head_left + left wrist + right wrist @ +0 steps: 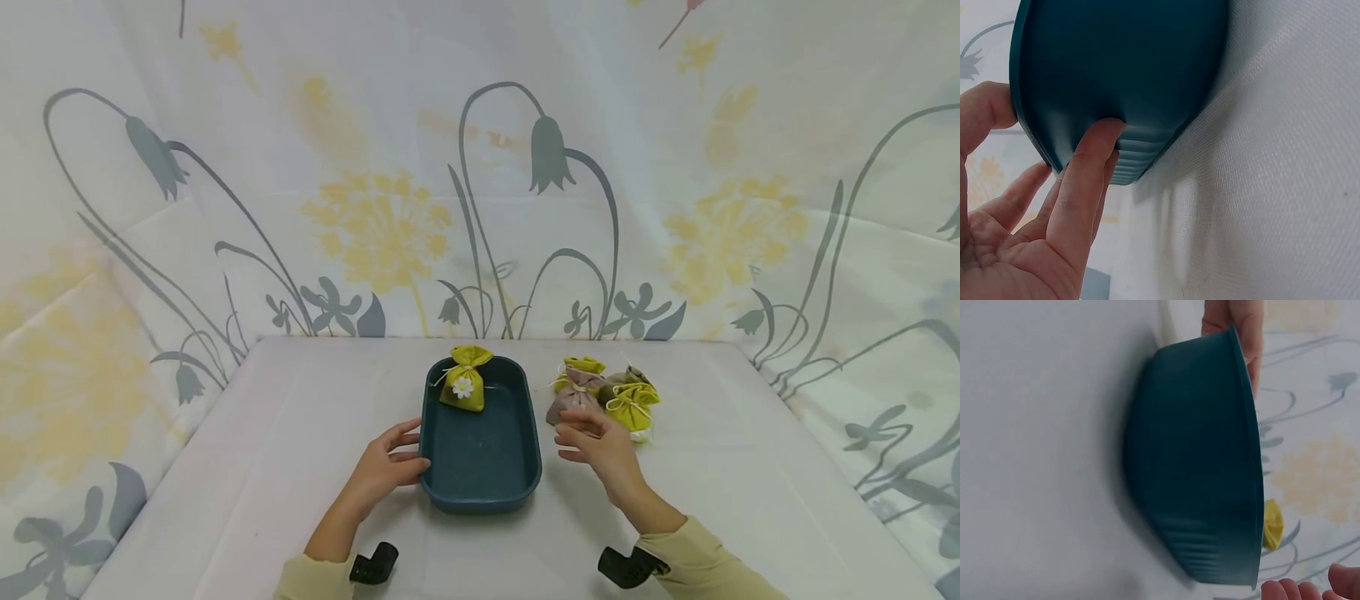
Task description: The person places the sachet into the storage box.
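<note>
A dark teal rectangular plastic tub [480,467] sits on the table in front of me. At its left wall, my left hand [386,467] holds it, thumb at the rim and fingers against the outside, as the left wrist view shows closely. A yellow-green drawstring pouch [462,392] with a white flower stands inside at the far-left end. To the right of the tub, my right hand [600,450] hovers with loosely bent fingers and nothing visible in them. Just beyond it lie a mauve pouch [574,400] and a yellow-green pouch [632,408], partly overlapping others.
Behind the mauve pouch are another yellow pouch [583,364] and an olive pouch [617,382]. A white cloth covers the table [300,433]. A flower-printed curtain [480,167] hangs along the back and sides. Each wrist carries a small black device [375,564].
</note>
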`<state>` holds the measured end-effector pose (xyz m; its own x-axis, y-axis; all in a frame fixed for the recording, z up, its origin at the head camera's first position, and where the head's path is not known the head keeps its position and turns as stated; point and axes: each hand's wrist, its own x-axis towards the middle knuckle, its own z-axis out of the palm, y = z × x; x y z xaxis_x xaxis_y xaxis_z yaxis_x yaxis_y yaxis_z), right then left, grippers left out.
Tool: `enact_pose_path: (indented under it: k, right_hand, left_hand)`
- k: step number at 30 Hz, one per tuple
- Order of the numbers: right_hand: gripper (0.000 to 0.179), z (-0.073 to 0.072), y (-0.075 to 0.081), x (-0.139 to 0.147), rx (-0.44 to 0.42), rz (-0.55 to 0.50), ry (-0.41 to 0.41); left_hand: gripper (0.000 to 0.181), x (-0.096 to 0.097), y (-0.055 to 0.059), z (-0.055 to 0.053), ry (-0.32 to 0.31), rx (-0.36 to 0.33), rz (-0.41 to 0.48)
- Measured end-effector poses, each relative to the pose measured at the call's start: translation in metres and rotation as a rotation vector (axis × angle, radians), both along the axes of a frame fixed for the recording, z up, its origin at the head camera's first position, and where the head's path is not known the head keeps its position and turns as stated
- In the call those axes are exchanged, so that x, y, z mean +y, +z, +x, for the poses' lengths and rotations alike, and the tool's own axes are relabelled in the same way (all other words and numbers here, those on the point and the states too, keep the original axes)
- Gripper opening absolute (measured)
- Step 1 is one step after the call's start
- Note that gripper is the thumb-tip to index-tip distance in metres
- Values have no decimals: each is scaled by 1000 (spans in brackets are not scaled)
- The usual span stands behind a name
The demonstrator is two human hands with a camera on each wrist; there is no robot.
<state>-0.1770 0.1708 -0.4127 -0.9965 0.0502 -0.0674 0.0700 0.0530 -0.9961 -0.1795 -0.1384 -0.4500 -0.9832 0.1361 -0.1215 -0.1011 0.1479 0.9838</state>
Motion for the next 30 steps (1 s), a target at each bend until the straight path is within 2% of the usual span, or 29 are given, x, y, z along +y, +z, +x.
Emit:
enact_pose_path:
  k: [10, 19, 30]
  right_hand:
    - [38, 6, -3, 28, 12, 8, -70]
    - [43, 6, -2, 61, 75, 21, -145]
    - [39, -2, -3, 92, 147, 149, -251]
  left_hand:
    - [61, 1, 1, 0, 15, -7, -7]
    - [61, 2, -1, -1, 15, -13, -3]
    - [61, 1, 2, 0, 22, -9, -16]
